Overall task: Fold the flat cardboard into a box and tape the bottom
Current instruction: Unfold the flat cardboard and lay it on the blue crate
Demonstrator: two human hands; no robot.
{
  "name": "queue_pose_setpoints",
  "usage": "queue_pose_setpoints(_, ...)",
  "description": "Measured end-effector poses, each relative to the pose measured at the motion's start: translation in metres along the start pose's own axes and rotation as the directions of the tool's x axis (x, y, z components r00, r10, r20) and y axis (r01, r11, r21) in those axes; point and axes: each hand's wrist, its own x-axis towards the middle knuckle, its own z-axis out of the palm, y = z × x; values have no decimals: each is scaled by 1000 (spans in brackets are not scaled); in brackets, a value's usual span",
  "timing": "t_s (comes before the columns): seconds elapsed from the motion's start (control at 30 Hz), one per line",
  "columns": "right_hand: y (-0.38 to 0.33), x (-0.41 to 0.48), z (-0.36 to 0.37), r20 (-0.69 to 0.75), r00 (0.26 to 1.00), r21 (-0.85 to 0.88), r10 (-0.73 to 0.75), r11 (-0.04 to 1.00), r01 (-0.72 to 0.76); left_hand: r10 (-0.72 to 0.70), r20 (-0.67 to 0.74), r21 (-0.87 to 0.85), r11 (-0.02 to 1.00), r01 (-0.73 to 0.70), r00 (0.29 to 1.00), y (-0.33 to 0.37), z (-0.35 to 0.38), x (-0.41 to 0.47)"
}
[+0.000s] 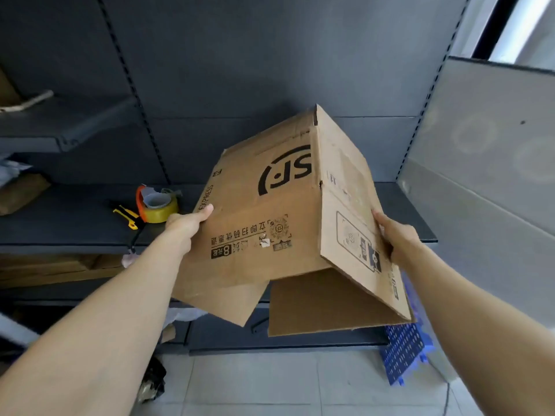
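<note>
"Where is the box?"

"The cardboard box [270, 223] is up in the air, in front of the dark shelf [60, 223]. It is tipped, and the side with the big black letters faces up."

"Who holds it?"

"Two hands. The left hand [186, 223] grips the left edge, with its thumb on the printed side. The right hand [396, 235] grips the right side, fingers curled round its edge."

"Is it closed?"

"No. The flaps [324, 301] at the near end hang loose."

"And the tape?"

"The tape roll [157, 205] sits on the shelf, just left of the left hand. A yellow knife [127, 216] lies just beside it."
</note>
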Motion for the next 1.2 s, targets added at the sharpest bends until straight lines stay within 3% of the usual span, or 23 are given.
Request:
queue_pose_setpoints(0.3,24,-24,-12,104,995,-6,-7,1000,8,6,26,-36,999,-5,1000,-28,-11,-1)
queue_pose_setpoints(0.47,36,-12,-15,77,997,-39,12,999,-9,12,-54,-29,999,-13,998,-28,-18,-22)
queue_pose_setpoints(0.8,21,5,0,13,997,-64,70,996,-69,-65,-52,54,996,68,996,-18,-24,-12)
queue_pose_setpoints(0.9,17,4,-2,-7,998,-103,70,992,-70,-46,-78,77,996,52,996,-12,-30,-16)
queue_pose_setpoints(1.07,13,-3,-26,-127,992,-196,10,980,-35,-32,-238,53,998,46,971,-5,-55,-31)
queue_pose_setpoints(1.2,8,-21,-46,-116,991,-239,-63,970,33,14,-287,24,1000,-8,958,-6,-60,-62)
